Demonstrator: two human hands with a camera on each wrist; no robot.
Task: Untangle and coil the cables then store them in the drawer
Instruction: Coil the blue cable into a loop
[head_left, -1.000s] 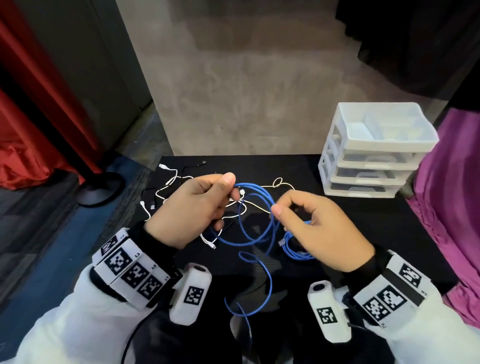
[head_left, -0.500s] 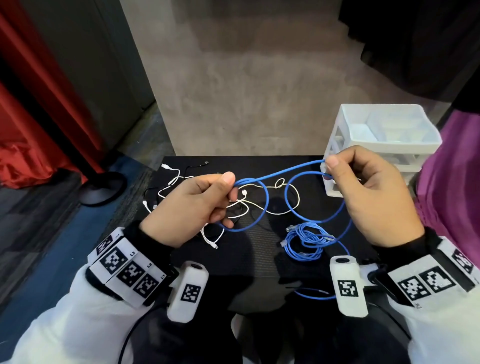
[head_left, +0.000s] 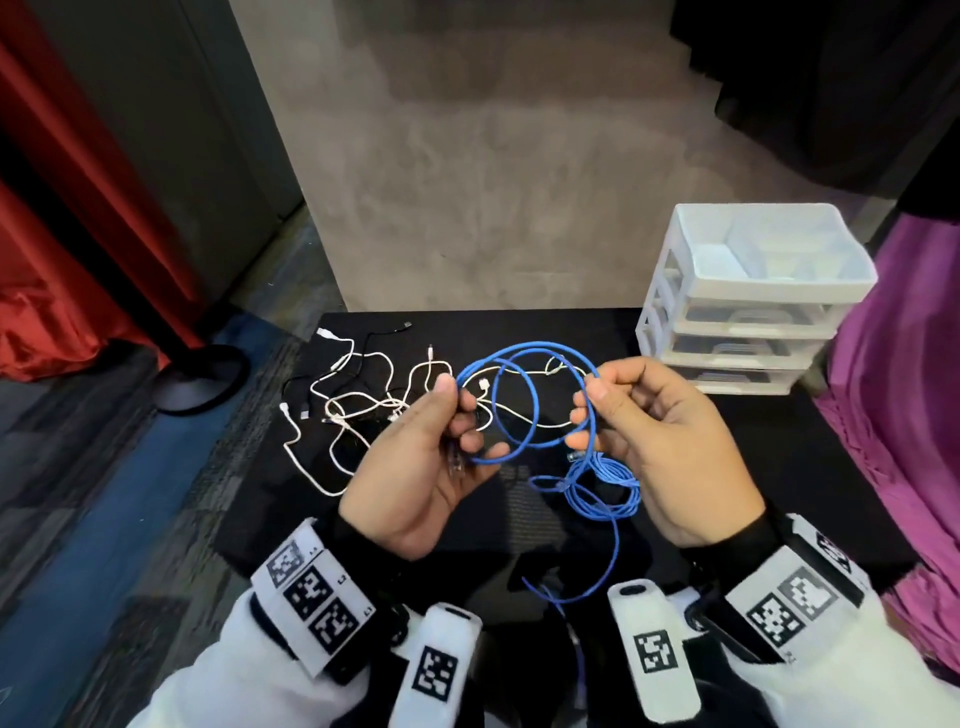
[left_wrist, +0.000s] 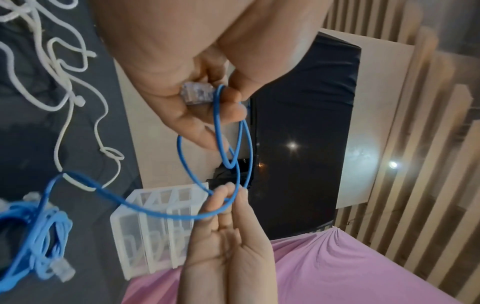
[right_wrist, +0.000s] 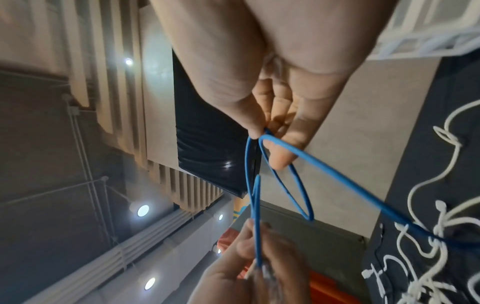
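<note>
Left hand (head_left: 415, 467), seen from the head camera, is pinching the blue cable (head_left: 524, 405) into loops left of the drawer unit (head_left: 675, 312) while the right hand (head_left: 670, 447) is pinching the loops' other side. Left-wrist camera: the clear plug (left_wrist: 197, 94) is lying under the thumb. Right-wrist camera: two loops are forming; the white cables (right_wrist: 441, 216) are lying tangled, nothing stored yet.

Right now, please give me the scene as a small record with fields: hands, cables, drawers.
left hand: holds blue cable loops and its clear plug
right hand: pinches the same loops at the other side
blue cable rest: loose heap on black table, tail hanging toward the person
white cables: tangled on table, left
drawer unit: far right, drawers closed
</note>
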